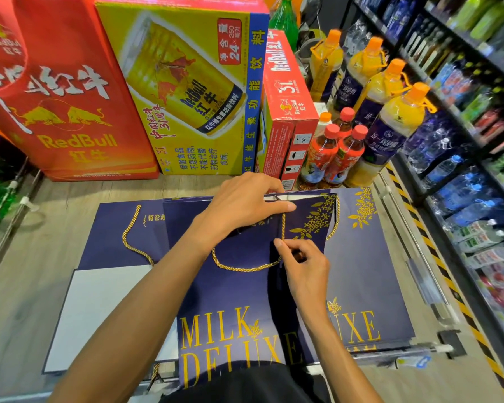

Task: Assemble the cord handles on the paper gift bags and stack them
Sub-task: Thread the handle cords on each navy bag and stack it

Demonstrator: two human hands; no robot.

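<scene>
Left hand (242, 207) pinches top rim of navy gift bag (239, 292) at 12 o'clock, fingers pressed together; right hand (303, 266), at its 5 o'clock, pinches gold cord (245, 269) between fingers.

Wood-grain counter (26, 286) beside dark drink shelves (463, 141) and stacked boxes (181, 91).

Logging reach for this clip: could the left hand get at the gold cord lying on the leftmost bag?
Probably yes: the cord lies uncovered beside the left forearm, but the left hand holds the top bag's rim and must let go.
</scene>
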